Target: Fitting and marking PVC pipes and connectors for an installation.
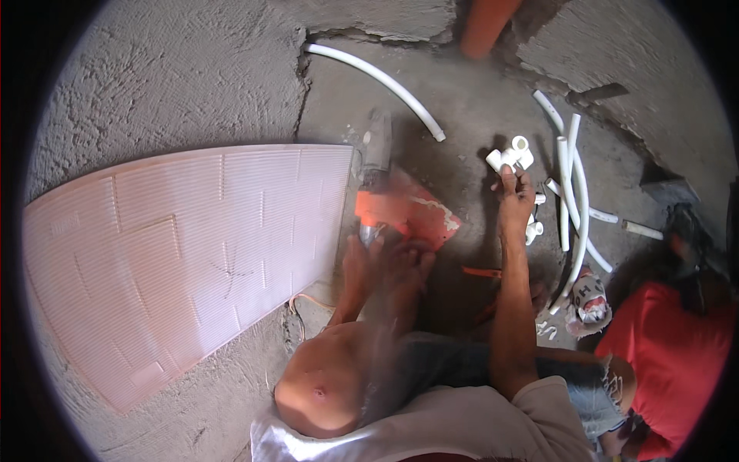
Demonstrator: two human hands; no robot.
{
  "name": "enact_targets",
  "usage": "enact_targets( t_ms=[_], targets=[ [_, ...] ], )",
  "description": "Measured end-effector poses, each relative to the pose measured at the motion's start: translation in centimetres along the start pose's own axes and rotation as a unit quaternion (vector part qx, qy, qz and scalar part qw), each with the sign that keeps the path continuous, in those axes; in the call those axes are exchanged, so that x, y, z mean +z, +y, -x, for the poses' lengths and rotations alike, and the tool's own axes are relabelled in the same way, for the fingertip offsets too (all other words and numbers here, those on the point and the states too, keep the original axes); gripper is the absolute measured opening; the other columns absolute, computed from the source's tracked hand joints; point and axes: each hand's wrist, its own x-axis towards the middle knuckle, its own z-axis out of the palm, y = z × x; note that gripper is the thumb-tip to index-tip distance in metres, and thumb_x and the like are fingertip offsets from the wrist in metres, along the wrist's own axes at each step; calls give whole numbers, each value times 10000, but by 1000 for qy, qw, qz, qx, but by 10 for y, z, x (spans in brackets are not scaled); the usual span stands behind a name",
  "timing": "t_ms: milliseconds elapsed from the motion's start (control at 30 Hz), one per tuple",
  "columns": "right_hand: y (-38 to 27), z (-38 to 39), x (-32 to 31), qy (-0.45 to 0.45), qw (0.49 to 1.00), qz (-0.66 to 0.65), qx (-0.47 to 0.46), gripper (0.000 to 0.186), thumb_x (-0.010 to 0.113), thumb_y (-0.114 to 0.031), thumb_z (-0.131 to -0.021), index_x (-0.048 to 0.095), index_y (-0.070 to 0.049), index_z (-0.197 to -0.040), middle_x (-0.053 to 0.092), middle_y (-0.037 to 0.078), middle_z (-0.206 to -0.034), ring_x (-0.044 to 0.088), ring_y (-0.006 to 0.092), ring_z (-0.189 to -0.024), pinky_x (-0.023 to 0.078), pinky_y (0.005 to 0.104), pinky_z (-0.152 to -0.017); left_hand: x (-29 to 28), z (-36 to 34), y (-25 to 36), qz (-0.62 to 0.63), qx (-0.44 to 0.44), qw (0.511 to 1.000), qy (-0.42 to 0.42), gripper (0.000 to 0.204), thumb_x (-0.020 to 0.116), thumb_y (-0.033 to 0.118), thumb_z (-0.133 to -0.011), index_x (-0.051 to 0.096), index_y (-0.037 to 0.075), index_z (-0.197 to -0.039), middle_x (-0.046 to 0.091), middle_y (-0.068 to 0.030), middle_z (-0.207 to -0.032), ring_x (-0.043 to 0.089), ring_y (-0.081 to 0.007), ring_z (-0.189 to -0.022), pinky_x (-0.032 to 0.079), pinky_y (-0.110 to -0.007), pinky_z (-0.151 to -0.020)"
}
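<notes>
Pale grey cloth shirt (462,427) nearest; your right hand (517,196) pinches white plastic fittings (511,156); your left hand (362,266) grips near end of long grey-and-orange tool (373,204), lying left of fittings, long axis pointing ahead

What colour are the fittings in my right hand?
The fittings in your right hand are white, clearest in the head view.

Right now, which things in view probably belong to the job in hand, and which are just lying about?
Probably for the job:
white fittings, held in the right fingers
orange-collared tool, at the left fingers
white pipes, same colour as the fittings

Probably just lying about:
pale ribbed panel, on the left
bag, near the pipes
</notes>
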Motion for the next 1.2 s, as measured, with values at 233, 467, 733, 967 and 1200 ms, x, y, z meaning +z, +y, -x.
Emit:
enact_targets(
  t_ms=[233, 467, 733, 967, 1200],
  targets=[
    [-12, -2, -1, -15, 998, -64, 7, 327, 665, -314, -941, 627, -26, -1093, 624, 3, -813, 515, 63, -674, 373, 211, -591, -14, 5, -1, -64, 123, 989, 56, 327, 525, 256, -978, 552, -7, -1170, 618, -253, -1050, 593, -451, -973, 454, -515, -819],
    [-16, -10, 3, -15, 992, -118, 38, 213, 666, -248, -933, 622, -50, -999, 637, 8, -814, 537, 60, -667, 363, 201, -576, -99, -94, 156, -169, 430, 885, 56, 251, 591, 25, -822, 670, 43, -1059, 628, -150, -1155, 562, -338, -1120, 422, -463, -940],
    [1, -20, 16, -85, 978, -158, 110, 183, 646, -177, -943, 623, -78, -1096, 665, -7, -900, 572, 65, -734, 396, 202, -595, 8, -244, 197, -536, 543, 635, -118, 182, 641, 134, -816, 721, 123, -978, 701, -36, -1029, 606, -229, -1037, 397, -512, -914],
    [19, -27, 23, -86, 968, -176, 158, 191, 637, -156, -952, 603, -62, -1115, 661, -1, -923, 574, 75, -758, 411, 206, -608, 28, -252, 201, -571, 552, 592, -139, 184, 624, 196, -864, 712, 191, -1025, 704, 13, -994, 600, -209, -1063, 361, -555, -955],
    [16, -22, 41, -64, 965, -184, 176, 176, 639, -99, -942, 601, -61, -1110, 663, 7, -917, 584, 94, -739, 425, 217, -595, 5, -255, 196, -535, 538, 639, -129, 276, 551, 143, -894, 670, 182, -1140, 688, 4, -1034, 560, -192, -1138, 323, -610, -966]
  ],
)
